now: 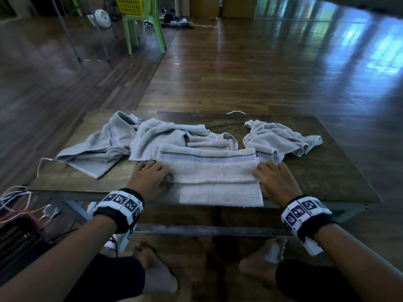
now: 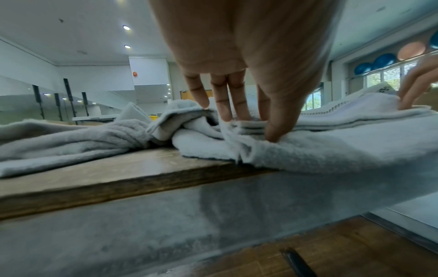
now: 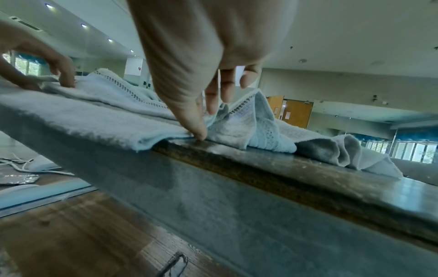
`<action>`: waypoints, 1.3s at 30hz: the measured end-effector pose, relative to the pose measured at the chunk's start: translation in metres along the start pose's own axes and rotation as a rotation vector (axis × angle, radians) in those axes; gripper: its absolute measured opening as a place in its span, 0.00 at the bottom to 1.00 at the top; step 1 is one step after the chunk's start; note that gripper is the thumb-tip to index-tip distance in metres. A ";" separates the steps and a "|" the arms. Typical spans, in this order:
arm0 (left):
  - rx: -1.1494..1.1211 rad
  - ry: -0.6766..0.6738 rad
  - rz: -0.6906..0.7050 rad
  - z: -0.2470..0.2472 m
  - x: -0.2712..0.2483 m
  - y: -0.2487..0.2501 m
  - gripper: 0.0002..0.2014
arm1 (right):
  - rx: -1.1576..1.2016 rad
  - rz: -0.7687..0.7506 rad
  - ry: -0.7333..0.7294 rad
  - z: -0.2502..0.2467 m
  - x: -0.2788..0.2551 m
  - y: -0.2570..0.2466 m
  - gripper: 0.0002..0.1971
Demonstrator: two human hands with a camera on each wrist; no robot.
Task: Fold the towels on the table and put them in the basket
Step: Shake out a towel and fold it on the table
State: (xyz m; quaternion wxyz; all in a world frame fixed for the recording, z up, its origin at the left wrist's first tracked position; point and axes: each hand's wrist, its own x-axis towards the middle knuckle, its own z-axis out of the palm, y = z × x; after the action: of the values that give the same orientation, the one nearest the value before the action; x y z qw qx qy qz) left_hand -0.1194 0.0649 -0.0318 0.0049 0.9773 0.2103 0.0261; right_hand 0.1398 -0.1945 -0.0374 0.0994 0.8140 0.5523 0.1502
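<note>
A grey towel [image 1: 209, 171] with a chequered band lies partly folded at the front middle of the wooden table [image 1: 327, 171], its lower layer reaching the front edge. My left hand [image 1: 150, 173] is at the towel's left end. In the left wrist view the left hand [image 2: 251, 127] has fingers on top of the folded layers and the thumb at their edge, pinching them. My right hand [image 1: 270, 175] is at the right end. The right wrist view shows the right hand [image 3: 206, 123] pinching the towel's [image 3: 94, 116] edge, thumb tip on the table.
Crumpled grey towels lie behind: one at the left [image 1: 104, 147], one in the middle [image 1: 165, 134], one at the right [image 1: 281, 136]. A yellow basket [image 1: 128, 5] sits on a green chair [image 1: 144, 29] far across the floor. Wires [image 1: 19, 199] and a dark crate [image 1: 17, 234] are at the lower left.
</note>
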 end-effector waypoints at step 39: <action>-0.068 0.235 0.213 0.028 -0.048 -0.028 0.14 | 0.129 -0.164 0.091 0.005 -0.051 -0.011 0.14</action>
State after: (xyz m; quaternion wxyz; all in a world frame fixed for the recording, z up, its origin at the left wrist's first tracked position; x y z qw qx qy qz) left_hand -0.1730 0.0710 -0.0627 0.0106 0.9835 0.1038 0.1476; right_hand 0.1140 -0.2378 -0.0523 0.0336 0.7631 0.6295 0.1428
